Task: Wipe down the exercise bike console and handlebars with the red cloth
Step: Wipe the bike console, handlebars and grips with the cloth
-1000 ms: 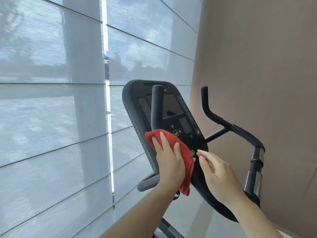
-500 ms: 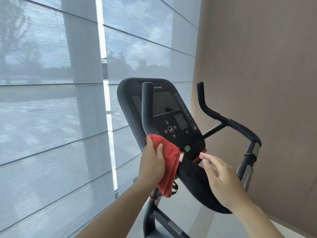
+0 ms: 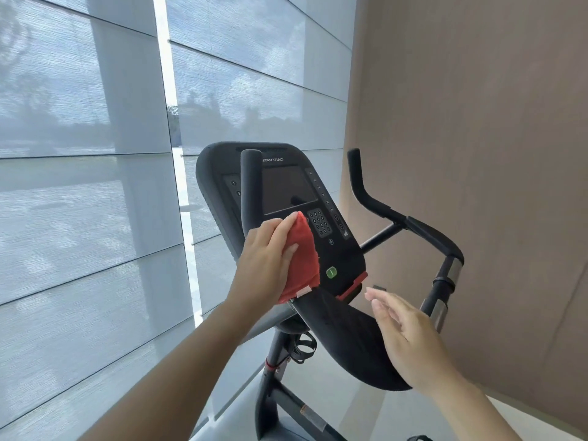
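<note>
The black exercise bike console (image 3: 337, 249) faces me, with a dark screen (image 3: 288, 189) and a keypad. My left hand (image 3: 265, 262) presses the red cloth (image 3: 304, 253) with fairly straight fingers against the console's lower left, at the foot of the upright left handlebar (image 3: 249, 183). The cloth's lower edge hangs below my palm. My right hand (image 3: 404, 335) hovers with relaxed fingers just right of the console's bottom corner and holds nothing. The right handlebar (image 3: 381, 208) rises further right.
Shaded window panels (image 3: 95, 186) fill the left. A tan wall (image 3: 477, 154) stands close behind the right handlebar. A black padded rest (image 3: 346, 342) curves below the console, and the bike's post (image 3: 273, 377) drops to the pale floor.
My left hand slid the cloth up and right from the handlebar's foot onto the console face. My right hand drew back slightly from the console's edge.
</note>
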Motion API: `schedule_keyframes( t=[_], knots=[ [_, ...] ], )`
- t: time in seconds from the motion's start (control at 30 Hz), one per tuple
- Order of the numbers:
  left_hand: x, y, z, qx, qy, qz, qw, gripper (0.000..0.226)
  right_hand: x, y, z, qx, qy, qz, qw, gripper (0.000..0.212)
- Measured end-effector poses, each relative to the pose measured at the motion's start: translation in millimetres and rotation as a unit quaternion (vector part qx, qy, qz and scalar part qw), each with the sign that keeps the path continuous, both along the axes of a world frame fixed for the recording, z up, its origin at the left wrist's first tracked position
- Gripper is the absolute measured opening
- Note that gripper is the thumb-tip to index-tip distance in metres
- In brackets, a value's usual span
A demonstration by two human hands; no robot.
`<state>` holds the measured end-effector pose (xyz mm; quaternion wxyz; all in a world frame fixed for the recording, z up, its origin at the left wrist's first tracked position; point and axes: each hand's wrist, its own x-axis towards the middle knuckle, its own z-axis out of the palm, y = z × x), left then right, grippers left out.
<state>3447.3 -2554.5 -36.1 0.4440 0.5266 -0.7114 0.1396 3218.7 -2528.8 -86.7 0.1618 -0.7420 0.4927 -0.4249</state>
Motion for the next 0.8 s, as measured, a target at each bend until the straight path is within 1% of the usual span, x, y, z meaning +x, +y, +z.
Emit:
schedule_keyframes(
  t=[0.07, 0.1, 0.13, 0.2, 0.3, 0.4, 0.47, 0.5, 0.57, 0.6, 0.63, 0.67, 0.73, 0.77, 0.8],
  knots=[
    [-2, -1, -1, 0.012, -0.111, 0.0, 0.994, 0.038, 1, 0, -5, 0.012, 0.01, 0.001, 1.0, 0.036],
    [-3, -1, -2, 0.025, -0.164, 0.008, 0.986, 0.04, 0, 0, -6, 0.018, 0.018, 0.0, 1.0, 0.035],
    [-3, 0, -1, 0.04, -0.199, 0.015, 0.979, 0.044, 0, 0, -7, 0.024, 0.026, -0.002, 0.999, 0.033],
    [-2, 0, 2, 0.072, -0.235, 0.024, 0.969, 0.046, -1, 1, -7, 0.022, 0.041, -0.005, 0.999, 0.028],
    [-7, 5, 4, 0.1, -0.238, 0.008, 0.966, 0.047, -2, 2, -9, 0.009, 0.04, -0.011, 0.999, 0.028],
    [-10, 14, 3, 0.113, -0.196, -0.022, 0.974, 0.042, -3, 2, -12, -0.005, 0.016, -0.024, 1.0, 0.03],
    [-10, 21, 6, 0.115, -0.146, -0.057, 0.981, 0.036, -4, 1, -11, -0.013, -0.009, -0.026, 1.0, 0.03],
    [-10, 24, 8, 0.11, -0.109, -0.077, 0.985, 0.036, -5, 1, -11, -0.019, -0.022, -0.023, 0.999, 0.03],
    [-11, 31, 12, 0.077, -0.044, -0.109, 0.99, 0.037, -10, 1, -10, -0.038, -0.038, -0.018, 0.998, 0.031],
    [-13, 34, 14, 0.055, -0.034, -0.12, 0.991, 0.036, -13, 0, -10, -0.047, -0.039, -0.021, 0.998, 0.032],
    [-17, 36, 14, 0.044, -0.041, -0.128, 0.99, 0.034, -17, 0, -10, -0.053, -0.04, -0.026, 0.997, 0.034],
    [-23, 38, 12, 0.048, -0.071, -0.131, 0.988, 0.033, -22, -1, -9, -0.056, -0.046, -0.032, 0.997, 0.035],
    [-34, 37, 2, 0.083, -0.18, -0.102, 0.975, 0.036, -30, -1, -10, -0.055, -0.066, -0.037, 0.996, 0.036],
    [-39, 36, -6, 0.099, -0.225, -0.078, 0.966, 0.041, -33, 0, -11, -0.055, -0.072, -0.038, 0.995, 0.034],
    [-42, 35, -13, 0.103, -0.243, -0.057, 0.963, 0.047, -36, 1, -12, -0.056, -0.075, -0.039, 0.995, 0.033]
  ],
)
